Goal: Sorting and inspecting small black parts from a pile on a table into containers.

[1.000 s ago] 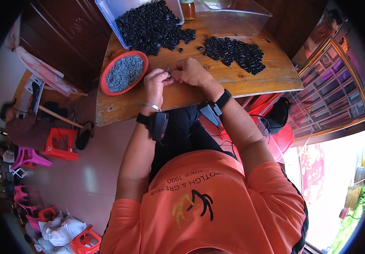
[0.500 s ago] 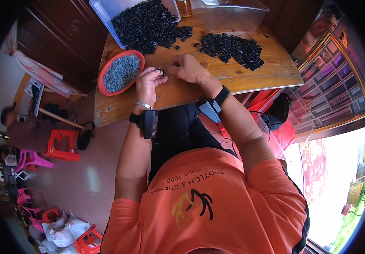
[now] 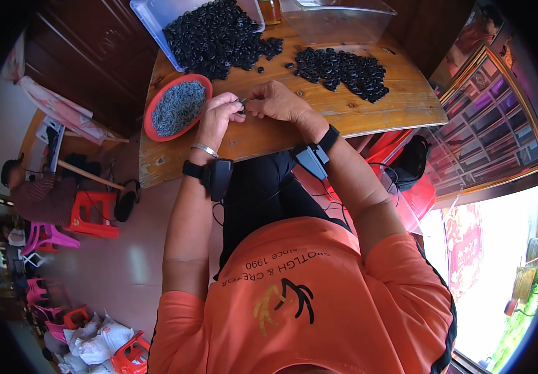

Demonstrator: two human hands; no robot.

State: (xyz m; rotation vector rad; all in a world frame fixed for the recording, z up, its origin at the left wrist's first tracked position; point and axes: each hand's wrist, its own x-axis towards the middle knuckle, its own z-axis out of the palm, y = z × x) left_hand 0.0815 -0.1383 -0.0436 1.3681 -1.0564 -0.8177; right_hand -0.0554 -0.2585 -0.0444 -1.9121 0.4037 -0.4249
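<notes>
Above the near edge of the wooden worktop (image 3: 356, 112), about midway along it, the person's two bare hands meet. The left hand (image 3: 216, 118) and the right hand (image 3: 278, 101) are both pinched shut on one small dark piece (image 3: 241, 102), held fingertip to fingertip just clear of the wood. The piece is tiny, blackish and partly hidden by the fingers; its exact shape cannot be told, though a thin pale sliver seems to stick out of it on the left-hand side.

Just left of the left hand, near the worktop's left edge, a round red plastic bowl (image 3: 154, 110) holds a heap of fine grey metal bits (image 3: 177, 107). At the far left corner, a clear plastic tub (image 3: 150, 15) lies tipped, spilling a mound of small black rubber rings (image 3: 216, 37) onto the wood. A second, flatter pile of the same black rings (image 3: 344, 70) lies toward the far right, well apart from the right hand, in front of another clear plastic box (image 3: 337, 19) at the far edge.

Each wrist wears a black strapped device, and the left also a silver bangle (image 3: 205, 149).
</notes>
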